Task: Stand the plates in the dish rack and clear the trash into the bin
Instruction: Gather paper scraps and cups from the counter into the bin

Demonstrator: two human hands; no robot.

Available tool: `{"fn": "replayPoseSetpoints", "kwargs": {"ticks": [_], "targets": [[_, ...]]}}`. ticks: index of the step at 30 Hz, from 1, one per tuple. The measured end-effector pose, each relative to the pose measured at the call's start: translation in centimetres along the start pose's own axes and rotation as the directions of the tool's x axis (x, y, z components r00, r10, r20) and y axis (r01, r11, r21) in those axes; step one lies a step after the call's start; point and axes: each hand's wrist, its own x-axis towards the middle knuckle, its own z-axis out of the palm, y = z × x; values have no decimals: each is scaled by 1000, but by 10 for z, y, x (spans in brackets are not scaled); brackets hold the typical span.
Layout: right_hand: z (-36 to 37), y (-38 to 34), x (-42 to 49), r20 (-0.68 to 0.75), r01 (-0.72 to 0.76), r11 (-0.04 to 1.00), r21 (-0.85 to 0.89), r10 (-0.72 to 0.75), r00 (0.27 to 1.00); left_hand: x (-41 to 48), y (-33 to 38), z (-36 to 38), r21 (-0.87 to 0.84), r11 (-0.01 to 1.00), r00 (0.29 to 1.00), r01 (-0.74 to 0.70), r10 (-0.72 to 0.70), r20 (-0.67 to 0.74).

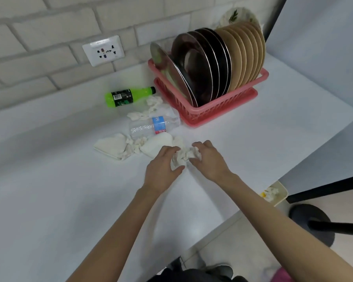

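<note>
A tissue (183,157) is held on the worktop (69,180) by the left hand (163,169) and right hand (210,159), both grips curled round it, near the rack (222,112) of stood plates (222,62).

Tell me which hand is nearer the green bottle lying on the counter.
Left. The left hand lies toward the person from the green bottle, slightly right; the right hand is farther right. Both grip one crumpled tissue.
</note>
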Motion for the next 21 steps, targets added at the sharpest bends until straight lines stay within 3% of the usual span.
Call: {"fn": "replayPoseSetpoints", "kwargs": {"ticks": [4,9,13,18,21], "targets": [[10,6,-3,16,-10,999,-32,11,1000,14,-5,6,67,997,998,-34,30,61],[12,15,-15,4,-37,999,21,37,999,9,-15,9,23,998,997,-58,57,59],[8,20,-25,-19,-53,986,160,57,998,-3,-20,6,-107,991,997,-77,79,22],[-1,19,-36,30,-129,921,368,127,991,-14,-20,-3,-396,915,996,-76,52,-72],[0,19,-39,52,-153,906,395,144,988,-14,-19,-3,-326,943,998,-62,64,-2]]}}
